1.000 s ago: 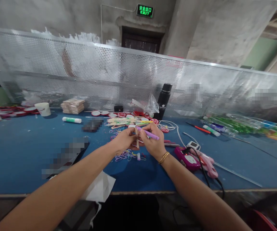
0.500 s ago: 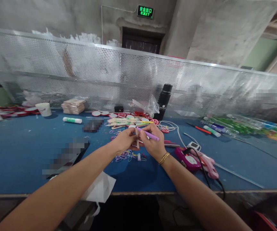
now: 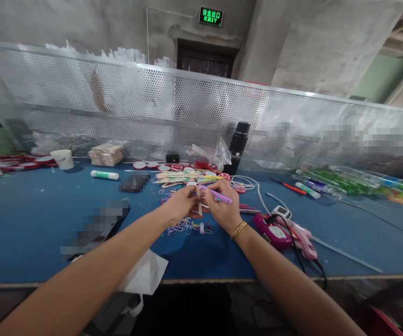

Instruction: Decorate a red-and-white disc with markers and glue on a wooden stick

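Pinched in the fingers of my left hand [image 3: 182, 204] is a flat wooden craft stick [image 3: 199, 201], held upright above the table. My right hand [image 3: 224, 207] is closed around a purple marker pen [image 3: 218, 194], whose left end meets the upper part of the stick; the exact contact is too small to make out. Beneath the hands lie loose purple and coloured rubber bands [image 3: 182, 227]. Just behind them is a pile of craft sticks [image 3: 177, 177] with red-rimmed white discs [image 3: 140, 165] around it.
A pink glue gun [image 3: 301, 240] and a magenta device [image 3: 271, 231] lie right of my hands, with cables. Behind stand a black bottle [image 3: 238, 147] and a perforated metal screen [image 3: 135, 102]. Glue stick [image 3: 104, 175], paper cup [image 3: 62, 159] and dark pouch [image 3: 100, 228] are left.
Both hands keep almost the same place and grip, the pen still at the stick. The view has shifted very slightly.
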### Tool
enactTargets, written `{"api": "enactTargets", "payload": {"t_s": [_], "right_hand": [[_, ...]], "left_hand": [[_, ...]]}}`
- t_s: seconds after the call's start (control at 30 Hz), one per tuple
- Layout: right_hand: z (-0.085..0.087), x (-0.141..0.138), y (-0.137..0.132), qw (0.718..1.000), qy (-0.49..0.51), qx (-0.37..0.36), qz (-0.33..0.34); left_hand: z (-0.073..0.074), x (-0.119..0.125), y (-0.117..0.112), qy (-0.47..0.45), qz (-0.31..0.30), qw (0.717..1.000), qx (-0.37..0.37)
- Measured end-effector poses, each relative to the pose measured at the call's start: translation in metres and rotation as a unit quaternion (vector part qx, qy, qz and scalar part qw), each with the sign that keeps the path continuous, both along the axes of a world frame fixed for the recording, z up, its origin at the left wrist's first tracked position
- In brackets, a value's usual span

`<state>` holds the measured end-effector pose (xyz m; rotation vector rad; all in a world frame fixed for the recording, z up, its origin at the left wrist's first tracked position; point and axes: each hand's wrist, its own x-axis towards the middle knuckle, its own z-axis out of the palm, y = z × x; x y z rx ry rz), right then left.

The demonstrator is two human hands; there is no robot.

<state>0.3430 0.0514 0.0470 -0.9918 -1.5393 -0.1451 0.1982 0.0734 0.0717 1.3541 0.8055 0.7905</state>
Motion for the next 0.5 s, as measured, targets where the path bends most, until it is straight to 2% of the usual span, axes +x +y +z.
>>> {"api": "enactTargets", "payload": {"t_s": [0.5], "right_hand": [[-0.0011,0.0003,0.0009,1.0,0.005,-0.003,-0.001]], "left_hand": [[-0.0025,-0.0004,0.002,-0.002,-0.008,1.0,0.001]]}}
